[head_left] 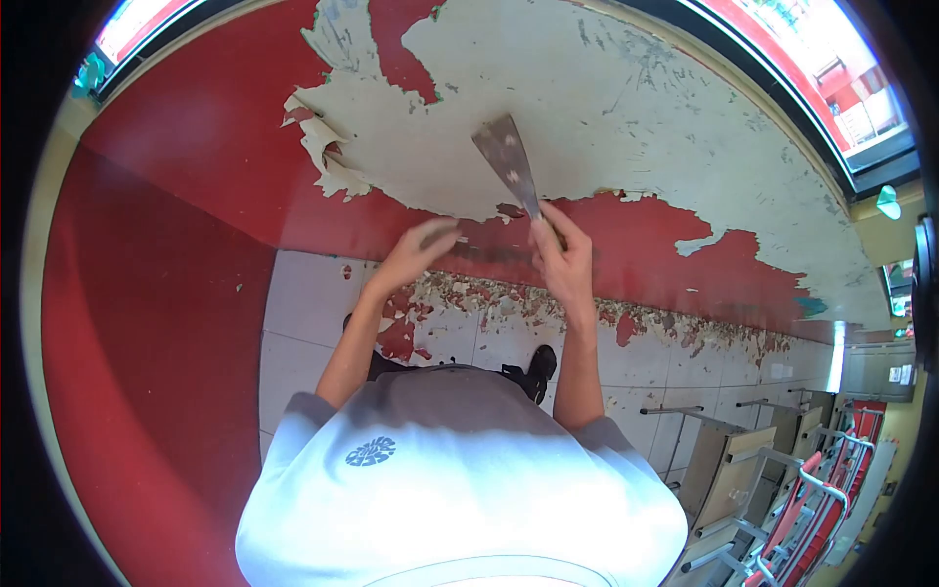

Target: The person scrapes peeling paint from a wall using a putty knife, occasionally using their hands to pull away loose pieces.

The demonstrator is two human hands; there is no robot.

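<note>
My right hand point(564, 256) is closed around the handle of a paint scraper point(507, 155). Its broad metal blade points up and to the left, in front of the stripped pale area of the wall point(587, 108). To the left, my left hand point(419, 252) is near the lower red part of the wall, fingers stretched out and slightly blurred; I see nothing held in it. Red paint point(626, 245) with ragged edges remains below the pale area. A curled flap of peeling paint point(321, 147) hangs at the upper left.
Paint flakes point(509, 298) litter the tiled floor point(303, 293) along the wall's foot, near my shoe point(542, 362). Stacked desks or chairs with metal frames point(743, 470) stand at the lower right. Windows point(812, 68) line the top.
</note>
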